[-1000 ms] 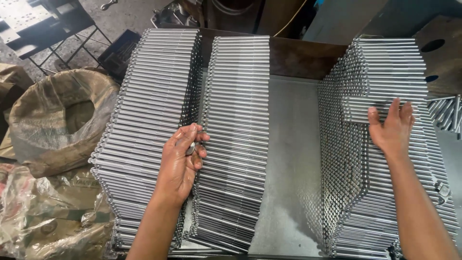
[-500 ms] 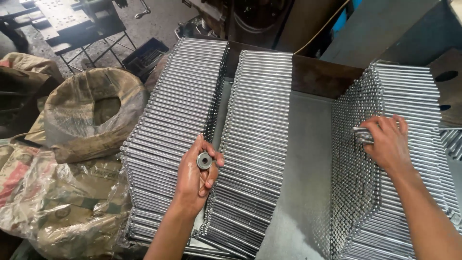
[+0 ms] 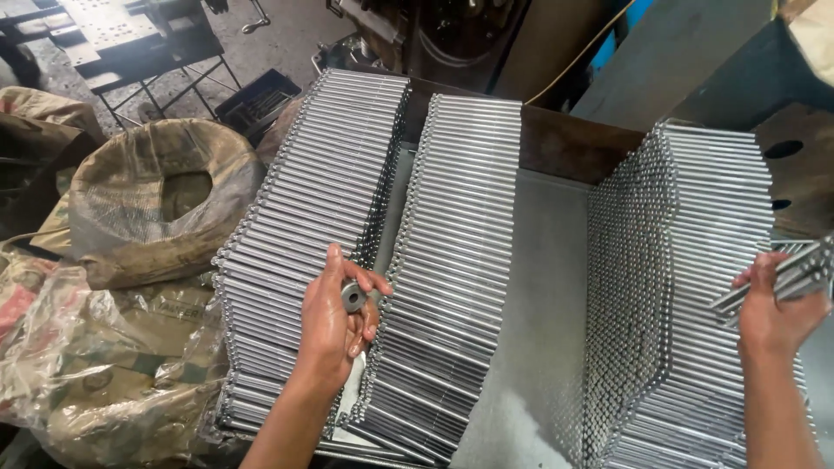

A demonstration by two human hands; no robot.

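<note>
Here, a round washer (image 3: 353, 296) is pinched by the left hand (image 3: 334, 334); a few metal rods (image 3: 786, 276) are grasped by the right hand (image 3: 769, 311).

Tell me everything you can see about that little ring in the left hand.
The ring is a small, flat, round piece with a centre hole, dull grey and apparently metal, like a washer. It faces the camera, pinched by the fingertips of the left hand, thumb beside it. It hovers over the gap between two stacks of shiny metal rods, touching nothing else.
</note>
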